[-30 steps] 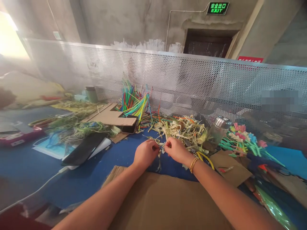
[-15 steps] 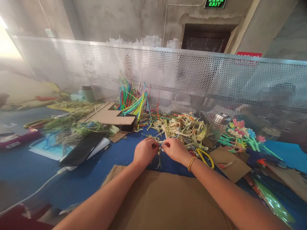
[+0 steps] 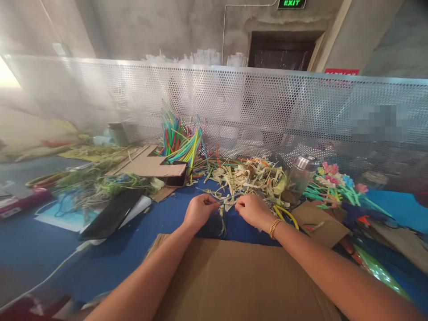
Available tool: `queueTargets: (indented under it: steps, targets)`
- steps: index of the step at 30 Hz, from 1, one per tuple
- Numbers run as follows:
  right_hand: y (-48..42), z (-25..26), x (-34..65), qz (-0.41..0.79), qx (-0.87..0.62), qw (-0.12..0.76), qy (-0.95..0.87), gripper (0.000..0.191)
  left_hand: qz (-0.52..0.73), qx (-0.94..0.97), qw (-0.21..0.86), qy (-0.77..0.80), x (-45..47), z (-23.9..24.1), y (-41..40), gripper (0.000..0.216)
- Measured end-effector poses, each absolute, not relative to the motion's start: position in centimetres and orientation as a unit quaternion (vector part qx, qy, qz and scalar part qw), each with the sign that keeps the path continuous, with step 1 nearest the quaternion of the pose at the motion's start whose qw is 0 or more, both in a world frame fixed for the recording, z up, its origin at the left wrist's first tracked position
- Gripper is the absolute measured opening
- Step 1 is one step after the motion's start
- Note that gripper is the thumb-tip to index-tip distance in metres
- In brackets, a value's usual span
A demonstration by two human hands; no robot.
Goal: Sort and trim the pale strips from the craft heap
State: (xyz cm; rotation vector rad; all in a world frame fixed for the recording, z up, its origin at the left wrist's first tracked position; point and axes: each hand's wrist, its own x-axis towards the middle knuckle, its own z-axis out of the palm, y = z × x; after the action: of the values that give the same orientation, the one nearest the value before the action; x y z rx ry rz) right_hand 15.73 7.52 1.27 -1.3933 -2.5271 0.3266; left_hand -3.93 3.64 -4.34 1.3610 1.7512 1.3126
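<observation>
My left hand (image 3: 198, 211) and my right hand (image 3: 253, 211) are close together over the blue table (image 3: 50, 240), both pinched on a thin pale strip (image 3: 224, 203) stretched between them. A loose end of the strip hangs down below my hands. Just behind them lies a heap of pale cut strips (image 3: 249, 176). My right wrist wears a gold bracelet (image 3: 274, 228). A brown cardboard sheet (image 3: 240, 285) lies under my forearms.
A perforated metal screen (image 3: 267, 107) closes off the back. Coloured sticks (image 3: 180, 138) lean on it. Cardboard pieces (image 3: 150, 167), a black phone (image 3: 112, 214), green strands (image 3: 96, 183), a glass jar (image 3: 301, 176), yellow-handled scissors (image 3: 286, 214) and small paper flowers (image 3: 337, 185) crowd the table.
My hands have drawn slightly apart, stretching the strip between them. The view has shifted a little up and left.
</observation>
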Motion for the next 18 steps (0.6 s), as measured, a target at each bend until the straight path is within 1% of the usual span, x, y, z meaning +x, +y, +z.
queueTargets:
  steps: [6, 8, 11, 14, 18]
  targets:
    - [8.1, 1.2, 16.4, 0.135, -0.509, 0.106, -0.844, 0.024, 0.501, 0.495, 0.271, 0.656, -3.7, -4.1, 3.5, 0.027]
    - [8.4, 0.9, 16.4, 0.144, -0.509, 0.110, -0.841, 0.024, 0.538, 0.480, 0.305, 0.622, -3.3, -3.4, 3.2, 0.028]
    - [8.6, 0.5, 16.4, 0.178, -0.499, 0.123, -0.839, 0.021, 0.599, 0.466, 0.385, 0.525, -2.5, -2.1, 2.7, 0.031]
    - [8.5, 0.2, 16.5, 0.208, -0.492, 0.134, -0.835, 0.020, 0.593, 0.471, 0.444, 0.479, -1.8, -1.5, 2.5, 0.033]
    - [7.9, 0.7, 16.7, 0.178, -0.465, 0.156, -0.853, 0.023, 0.580, 0.496, 0.428, 0.483, -1.6, -1.6, 2.7, 0.028]
